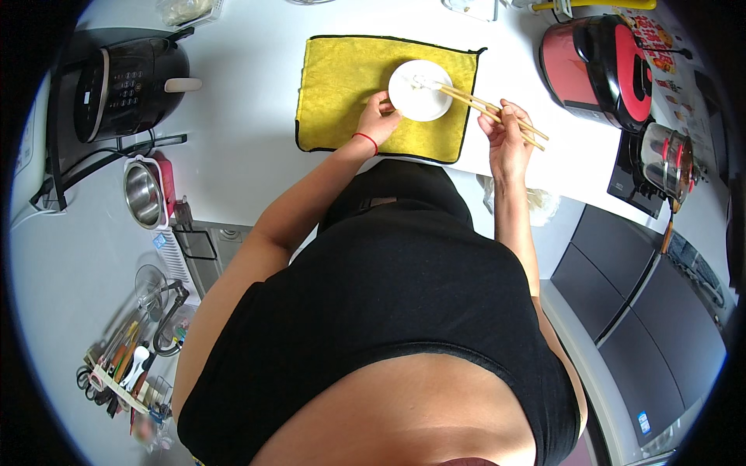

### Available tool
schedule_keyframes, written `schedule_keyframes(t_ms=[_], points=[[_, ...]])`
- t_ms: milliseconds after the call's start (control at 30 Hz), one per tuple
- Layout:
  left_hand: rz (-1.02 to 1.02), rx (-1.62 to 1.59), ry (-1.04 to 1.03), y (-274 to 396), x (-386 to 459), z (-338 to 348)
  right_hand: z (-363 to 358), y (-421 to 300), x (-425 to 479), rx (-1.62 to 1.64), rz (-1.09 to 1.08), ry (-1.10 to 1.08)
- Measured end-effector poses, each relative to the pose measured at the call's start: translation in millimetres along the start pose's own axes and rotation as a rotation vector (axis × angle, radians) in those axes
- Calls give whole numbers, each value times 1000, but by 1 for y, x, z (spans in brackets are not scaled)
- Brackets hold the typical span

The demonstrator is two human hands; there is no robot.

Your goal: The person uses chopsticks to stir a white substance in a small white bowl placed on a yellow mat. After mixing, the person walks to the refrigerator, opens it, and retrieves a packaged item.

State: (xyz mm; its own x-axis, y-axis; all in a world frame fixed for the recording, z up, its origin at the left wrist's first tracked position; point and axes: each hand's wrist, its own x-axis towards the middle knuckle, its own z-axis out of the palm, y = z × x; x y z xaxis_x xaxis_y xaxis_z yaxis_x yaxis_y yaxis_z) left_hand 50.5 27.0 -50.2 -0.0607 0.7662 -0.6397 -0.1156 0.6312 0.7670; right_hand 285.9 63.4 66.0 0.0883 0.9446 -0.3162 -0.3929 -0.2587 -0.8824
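Observation:
A white round bowl (428, 105) stands on the right part of a yellow cloth with black edging (341, 76), laid on the white counter. My left hand (379, 120), with a red string at its wrist, has its fingertips at the bowl's lower left rim. In my right hand (508, 137) is a pair of wooden chopsticks (486, 109). Their tips reach inside the bowl, at a small whitish, partly clear thing (421, 83) that I cannot make out clearly.
A black air fryer (131, 87) stands at the far left, with a steel bowl (143, 195) below it. On the right are a red and black rice cooker (600, 73) and a glass pot (667, 160) on a black cooktop (632, 175). A plastic bag (539, 207) lies under the counter edge.

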Motion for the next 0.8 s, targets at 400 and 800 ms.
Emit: schedule_keyframes(t_ms=[400, 800], points=[[46, -24, 37, 2, -4, 3, 5, 36, 4, -1014, -533, -344], [5, -9, -6, 2, -2, 0, -15, 78, 23, 115, 112, 134]])
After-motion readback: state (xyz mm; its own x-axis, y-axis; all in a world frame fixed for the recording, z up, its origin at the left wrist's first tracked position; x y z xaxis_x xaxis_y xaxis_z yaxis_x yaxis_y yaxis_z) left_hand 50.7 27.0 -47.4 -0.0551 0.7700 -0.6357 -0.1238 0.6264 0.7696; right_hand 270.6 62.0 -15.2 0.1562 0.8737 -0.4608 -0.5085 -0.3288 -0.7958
